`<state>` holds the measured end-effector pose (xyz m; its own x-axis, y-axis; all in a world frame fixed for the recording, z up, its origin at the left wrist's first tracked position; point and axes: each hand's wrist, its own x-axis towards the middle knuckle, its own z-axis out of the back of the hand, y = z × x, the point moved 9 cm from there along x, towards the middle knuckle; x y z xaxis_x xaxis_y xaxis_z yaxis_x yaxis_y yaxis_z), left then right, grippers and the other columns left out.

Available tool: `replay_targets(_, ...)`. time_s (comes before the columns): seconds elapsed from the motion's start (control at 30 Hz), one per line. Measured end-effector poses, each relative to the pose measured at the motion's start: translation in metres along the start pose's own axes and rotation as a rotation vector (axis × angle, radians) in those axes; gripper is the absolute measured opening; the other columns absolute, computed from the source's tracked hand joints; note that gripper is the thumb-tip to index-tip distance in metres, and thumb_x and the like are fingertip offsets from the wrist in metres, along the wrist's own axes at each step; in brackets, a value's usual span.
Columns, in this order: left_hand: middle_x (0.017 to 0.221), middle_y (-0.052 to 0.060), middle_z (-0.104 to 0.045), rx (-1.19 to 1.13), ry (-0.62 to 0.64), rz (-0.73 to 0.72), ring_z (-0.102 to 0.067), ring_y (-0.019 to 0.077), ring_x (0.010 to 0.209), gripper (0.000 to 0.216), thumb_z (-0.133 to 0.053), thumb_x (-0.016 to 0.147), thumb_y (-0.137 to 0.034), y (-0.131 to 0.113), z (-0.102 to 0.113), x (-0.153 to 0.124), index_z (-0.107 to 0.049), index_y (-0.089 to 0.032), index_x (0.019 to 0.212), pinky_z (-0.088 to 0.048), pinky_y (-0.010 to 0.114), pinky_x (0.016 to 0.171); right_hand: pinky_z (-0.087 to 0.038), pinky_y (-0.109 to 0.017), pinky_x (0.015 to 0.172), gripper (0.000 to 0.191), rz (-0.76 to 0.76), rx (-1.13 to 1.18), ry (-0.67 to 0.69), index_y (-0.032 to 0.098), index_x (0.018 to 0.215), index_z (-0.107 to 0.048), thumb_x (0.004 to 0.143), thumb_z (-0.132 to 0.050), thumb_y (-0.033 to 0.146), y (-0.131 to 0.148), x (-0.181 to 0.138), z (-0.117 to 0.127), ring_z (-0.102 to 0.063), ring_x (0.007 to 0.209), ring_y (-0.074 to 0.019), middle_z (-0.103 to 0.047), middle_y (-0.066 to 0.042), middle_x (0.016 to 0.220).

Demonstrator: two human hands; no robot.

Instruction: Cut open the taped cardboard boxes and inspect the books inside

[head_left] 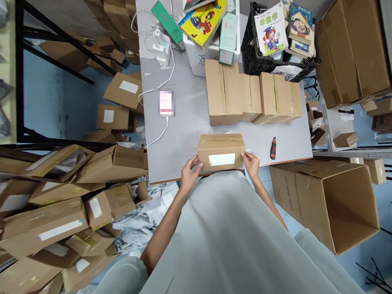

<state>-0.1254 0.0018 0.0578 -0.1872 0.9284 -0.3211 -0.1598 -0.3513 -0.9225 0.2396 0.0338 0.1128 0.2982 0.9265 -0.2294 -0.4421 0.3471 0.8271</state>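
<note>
A small taped cardboard box (221, 149) with a white label on its near face sits at the front edge of the grey table (186, 122). My left hand (190, 171) grips the box's left end. My right hand (251, 163) presses against its right end. Both hands hold the box between them. A red and black utility knife (273, 148) lies on the table just right of my right hand.
Several sealed boxes (249, 96) stand in a row behind. Farther back are a phone (166, 103) on a white cable, a black crate of books (277, 36) and a white bin. A large open carton (333, 204) stands on the floor right; piled boxes (61, 204) lie left.
</note>
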Motion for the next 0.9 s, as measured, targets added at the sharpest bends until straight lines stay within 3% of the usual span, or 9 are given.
replay_targets(0.17,0.134,0.016,-0.075,0.083,-0.044,-0.025,-0.079,0.0283,0.111,0.050,-0.070,0.093,-0.050,-0.005,-0.005,0.029,-0.076,-0.019,0.132,-0.065,0.048,0.106,-0.063,-0.046,0.103,0.046,-0.008,-0.077,0.018,0.021,0.107,-0.089,0.099,-0.067,0.061,-0.002,0.030,-0.018,-0.078,0.102,-0.0305,-0.083,-0.014,0.108)
replay_targets(0.37,0.142,0.020,-0.074,0.084,0.077,0.040,-0.080,0.0284,0.106,0.063,-0.076,0.087,-0.058,0.008,-0.004,0.052,-0.074,-0.017,0.134,-0.064,0.050,0.105,-0.062,-0.048,0.108,0.043,-0.040,-0.057,0.104,0.017,0.120,-0.085,0.098,-0.068,0.049,-0.019,0.047,-0.028,-0.079,0.107,-0.0287,-0.083,-0.017,0.125)
replay_targets(0.5,0.153,0.025,-0.070,0.001,0.136,0.211,-0.078,0.0358,0.125,0.082,-0.088,0.075,-0.067,0.032,0.000,0.031,-0.070,-0.017,0.137,-0.062,0.055,0.111,-0.064,-0.052,0.107,0.045,-0.122,0.044,0.171,0.018,0.125,-0.082,0.098,-0.064,0.049,-0.042,0.027,-0.025,-0.081,0.109,-0.0281,-0.086,-0.014,0.121)
replay_targets(0.6,0.145,0.021,-0.076,-0.070,0.224,0.259,-0.078,0.0371,0.126,0.086,-0.095,0.067,-0.069,0.039,-0.010,0.009,-0.071,-0.020,0.134,-0.061,0.056,0.114,-0.063,-0.054,0.111,0.040,-0.115,0.071,0.243,0.020,0.118,-0.085,0.092,-0.069,0.045,-0.046,0.001,-0.031,-0.081,0.113,-0.0288,-0.088,-0.010,0.113)
replay_targets(0.7,0.119,0.015,-0.085,-0.068,0.242,0.258,-0.082,0.0350,0.113,0.084,-0.096,0.065,-0.067,0.038,-0.015,-0.002,-0.073,-0.021,0.131,-0.065,0.054,0.106,-0.060,-0.054,0.115,0.046,-0.107,0.099,0.291,0.020,0.123,-0.085,0.088,-0.075,0.047,-0.043,-0.021,-0.039,-0.079,0.123,-0.0307,-0.087,-0.010,0.124)
replay_targets(0.8,0.095,0.009,-0.083,0.009,0.166,0.226,-0.082,0.0296,0.092,0.082,-0.093,0.069,-0.069,0.029,-0.005,0.002,-0.074,-0.019,0.130,-0.067,0.048,0.095,-0.059,-0.054,0.117,0.058,-0.117,0.096,0.262,0.020,0.129,-0.084,0.087,-0.079,0.060,-0.036,-0.029,-0.037,-0.077,0.125,-0.0319,-0.085,-0.010,0.132)
replay_targets(0.9,0.105,0.009,-0.079,0.077,0.057,0.085,-0.077,0.0230,0.082,0.071,-0.085,0.077,-0.071,0.001,0.013,0.014,-0.077,-0.019,0.125,-0.066,0.043,0.091,-0.062,-0.050,0.114,0.065,-0.063,0.108,0.191,0.021,0.131,-0.084,0.090,-0.076,0.070,-0.018,-0.022,-0.026,-0.077,0.122,-0.0309,-0.084,-0.010,0.131)
